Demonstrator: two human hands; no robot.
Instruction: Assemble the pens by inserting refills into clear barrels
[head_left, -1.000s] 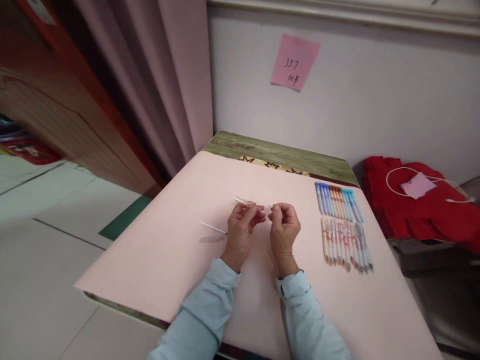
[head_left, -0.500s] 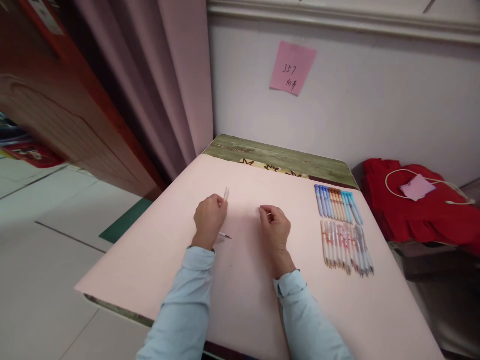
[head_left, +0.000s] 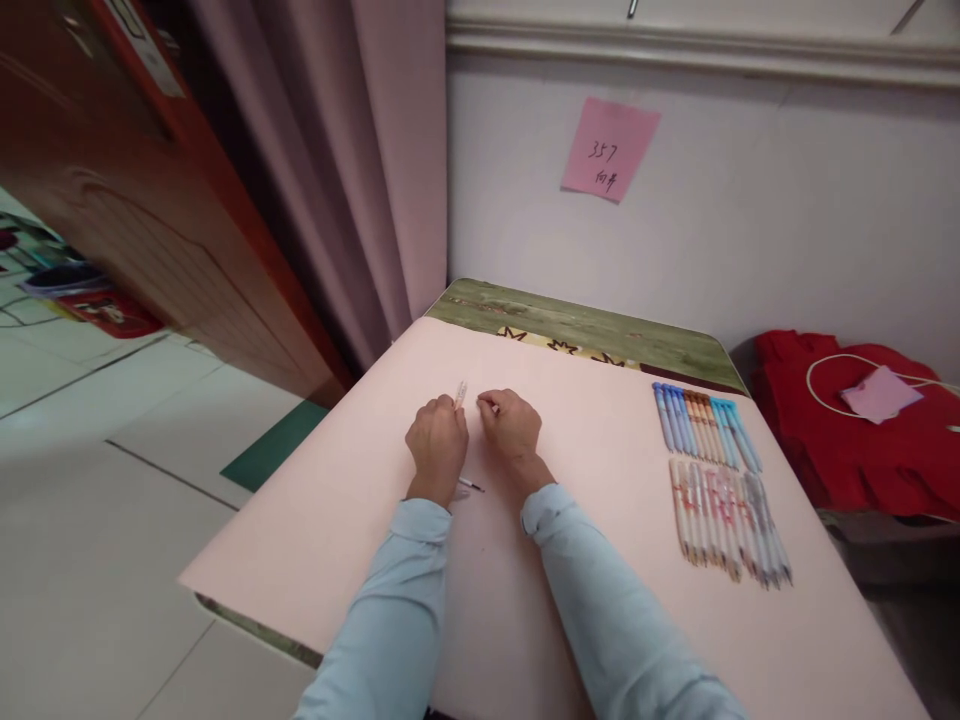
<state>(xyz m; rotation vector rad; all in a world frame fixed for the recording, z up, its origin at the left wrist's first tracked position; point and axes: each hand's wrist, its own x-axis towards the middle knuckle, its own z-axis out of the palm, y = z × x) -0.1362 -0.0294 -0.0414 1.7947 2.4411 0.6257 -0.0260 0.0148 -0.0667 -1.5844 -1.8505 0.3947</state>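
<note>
My left hand [head_left: 438,440] is closed round a clear pen barrel [head_left: 461,393], whose upper end sticks up past the thumb and forefinger. Just to the right, my right hand [head_left: 511,428] has its thumb and forefinger pinched together close to the barrel. Whatever sits in that pinch is too small to name. On the pink sheet beside my left wrist lies a thin pen refill [head_left: 472,484] with a dark tip, its other end hidden by the hand.
Blue and brown pens [head_left: 701,425] lie in a row at the right of the pink table cover [head_left: 337,560]. Below them is a row of clear-and-white pens [head_left: 724,515]. Beyond the right edge a red cloth [head_left: 795,450] carries a white cord. A wall [head_left: 750,200] stands behind.
My right hand has moved left, up close to my left hand and the pen barrel. The left hand keeps its hold. The view has shifted slightly.
</note>
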